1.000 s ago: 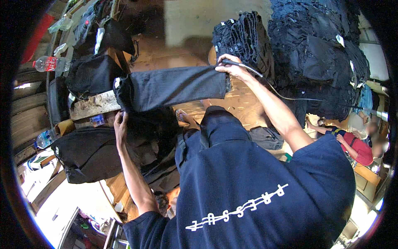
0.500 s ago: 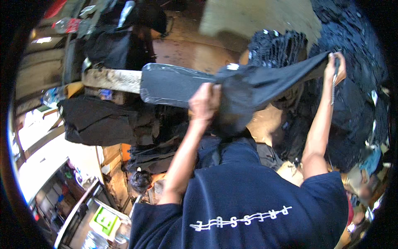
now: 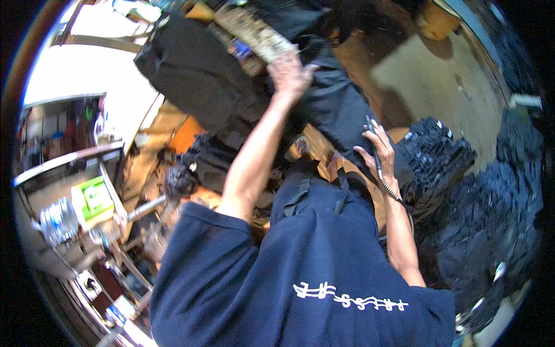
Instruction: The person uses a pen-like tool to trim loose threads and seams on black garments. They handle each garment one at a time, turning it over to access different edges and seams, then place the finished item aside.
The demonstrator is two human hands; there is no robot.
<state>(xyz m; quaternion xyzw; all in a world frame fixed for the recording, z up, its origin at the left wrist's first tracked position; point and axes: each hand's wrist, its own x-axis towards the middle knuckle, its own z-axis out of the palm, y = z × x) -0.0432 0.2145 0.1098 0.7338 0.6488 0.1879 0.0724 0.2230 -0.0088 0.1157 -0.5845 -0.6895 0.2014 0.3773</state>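
A black garment [image 3: 338,104], long like a trouser leg, stretches over the board between my hands. My left hand [image 3: 291,75] is open, fingers spread over the cloth beside the bare, worn end of the wooden board [image 3: 254,32]. At the cloth's nearer right end is my right hand [image 3: 378,151], its thumb held out toward the fabric. That hand keeps a slim dark pen-like tool [image 3: 377,157] along its palm, with a coiled cord trailing down the wrist. The tool's exact kind cannot be made out.
Dark cloth [image 3: 196,75] hangs left of the board. To the right are a stack of black pieces [image 3: 433,147] and a large dark fabric heap [image 3: 462,225]. Another person's dark-haired head [image 3: 180,180] is at lower left, near a water bottle [image 3: 59,221] and a green-and-white box [image 3: 94,196].
My view has turned. The garment, earlier pulled taut to the right, now covers the board's dark padded part. My right hand has come down nearer; my left has gone from closed to spread.
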